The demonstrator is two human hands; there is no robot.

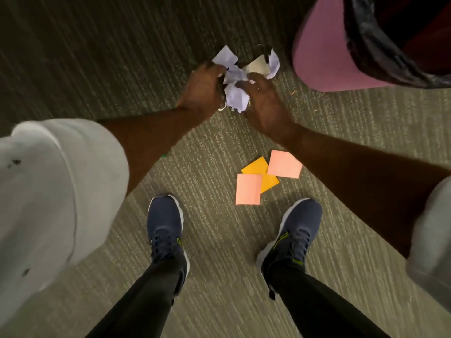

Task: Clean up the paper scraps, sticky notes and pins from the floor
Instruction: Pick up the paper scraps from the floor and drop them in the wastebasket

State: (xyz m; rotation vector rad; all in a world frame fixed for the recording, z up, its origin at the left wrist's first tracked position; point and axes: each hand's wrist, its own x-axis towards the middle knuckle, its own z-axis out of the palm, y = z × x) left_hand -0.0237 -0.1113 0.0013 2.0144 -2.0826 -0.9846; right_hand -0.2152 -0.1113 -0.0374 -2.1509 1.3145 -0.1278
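Observation:
A bunch of crumpled white paper scraps (235, 93) is held between both hands above the carpet. My left hand (202, 90) grips the bunch from the left and my right hand (264, 103) grips it from the right. More torn white and beige pieces (258, 65) stick out at the top of the bunch. Three sticky notes lie flat on the floor nearer my feet: a pink one (284, 164), an orange one (258, 173) and another pink one (248, 189), overlapping. A small green speck (164, 155), perhaps a pin, shows by my left forearm.
A pink bin (322, 50) with a black liner (380, 52) stands at the upper right, close to the hands. My two dark blue shoes (166, 225) (292, 232) stand on the striped grey-green carpet (219, 240) below the notes.

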